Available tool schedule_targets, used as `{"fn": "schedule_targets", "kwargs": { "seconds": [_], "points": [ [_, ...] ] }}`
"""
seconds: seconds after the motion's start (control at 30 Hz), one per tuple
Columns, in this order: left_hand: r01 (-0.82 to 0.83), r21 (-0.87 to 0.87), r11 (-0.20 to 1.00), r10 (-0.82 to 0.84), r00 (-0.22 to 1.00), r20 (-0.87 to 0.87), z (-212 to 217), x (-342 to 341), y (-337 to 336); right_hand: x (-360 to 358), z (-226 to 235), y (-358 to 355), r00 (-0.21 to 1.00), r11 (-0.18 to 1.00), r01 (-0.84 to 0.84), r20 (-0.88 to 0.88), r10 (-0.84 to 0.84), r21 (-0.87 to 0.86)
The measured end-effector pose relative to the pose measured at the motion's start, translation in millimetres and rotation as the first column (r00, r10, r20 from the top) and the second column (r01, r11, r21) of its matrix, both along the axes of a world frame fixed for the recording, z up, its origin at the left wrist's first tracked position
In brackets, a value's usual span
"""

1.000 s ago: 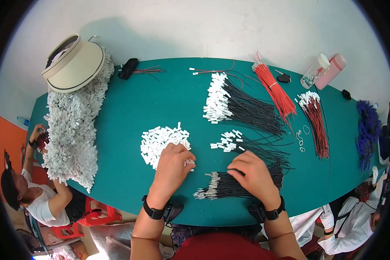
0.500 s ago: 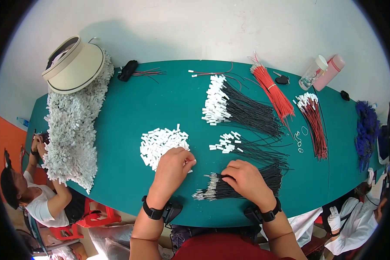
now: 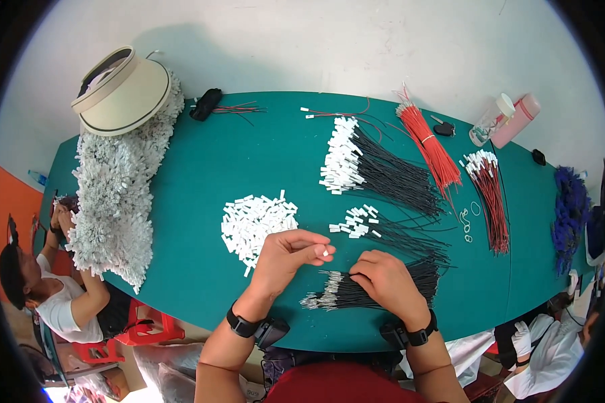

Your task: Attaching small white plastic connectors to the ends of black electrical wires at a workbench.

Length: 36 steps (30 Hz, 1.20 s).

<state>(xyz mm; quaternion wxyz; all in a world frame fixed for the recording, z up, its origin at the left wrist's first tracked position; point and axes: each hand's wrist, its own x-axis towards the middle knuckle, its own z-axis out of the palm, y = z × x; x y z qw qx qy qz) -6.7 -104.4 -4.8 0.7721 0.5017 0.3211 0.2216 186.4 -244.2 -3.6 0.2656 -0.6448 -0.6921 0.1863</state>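
Note:
Between the thumb and fingertips of my left hand (image 3: 292, 257) is a small white connector housing (image 3: 326, 253), only its end showing. A loose pile of matching white housings (image 3: 257, 225) lies just beyond that hand. My right hand (image 3: 386, 282) is closed, pinching at the upper edge of a bundle of black wires (image 3: 346, 294); the pinched wire itself is mostly hidden. Bare metal terminals (image 3: 329, 290) tip the bundle's left end. Beyond my right hand lies a smaller group of black wires with white housings (image 3: 359, 221) on their ends.
A larger black-wire bundle (image 3: 390, 168), red wires (image 3: 430, 151) and dark red wires (image 3: 489, 201) lie farther back on the green table (image 3: 202, 161). A cream visor (image 3: 124, 94) rests on heaped white pieces (image 3: 114, 201). Bottles (image 3: 517, 121) stand back right. People sit on both sides.
My left hand has moved right from the housing pile, toward my right hand, with a white housing now showing at its fingertips. My right hand has barely moved at the black wires.

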Motion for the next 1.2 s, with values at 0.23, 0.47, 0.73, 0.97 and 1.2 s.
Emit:
{"fn": "schedule_targets", "kwargs": {
  "seconds": [0.23, 0.47, 0.73, 0.97, 1.2],
  "points": [
    [-0.076, 0.001, 0.997, 0.076, 0.996, 0.056, -3.1, 3.9, -3.5, 6.8, 2.1, 1.0, 0.998, 0.999, -0.036, -0.060, 0.038, 0.027],
    [-0.052, 0.067, 0.996, 0.048, 0.997, 0.053, -8.0, 4.0, -5.0, -0.6, 19.3, -1.1, 0.881, 0.990, 0.131, -0.453, -0.138, -0.048],
    [-0.003, 0.078, 0.997, 0.000, 0.999, 0.048, -9.2, 7.6, -10.1, -7.9, 19.5, -0.4, 0.890, 0.940, 0.296, -0.407, -0.207, 0.170],
    [0.001, 0.061, 0.998, -0.005, 0.998, 0.058, -7.4, 8.7, -14.8, -6.5, 19.7, -0.4, 0.916, 0.917, 0.293, -0.352, -0.190, 0.270],
    [-0.021, 0.131, 0.991, 0.014, 0.998, 0.056, -11.1, 8.5, -14.1, -7.4, 18.1, 2.5, 0.939, 0.892, 0.280, -0.296, -0.178, 0.354]
  ]
}}
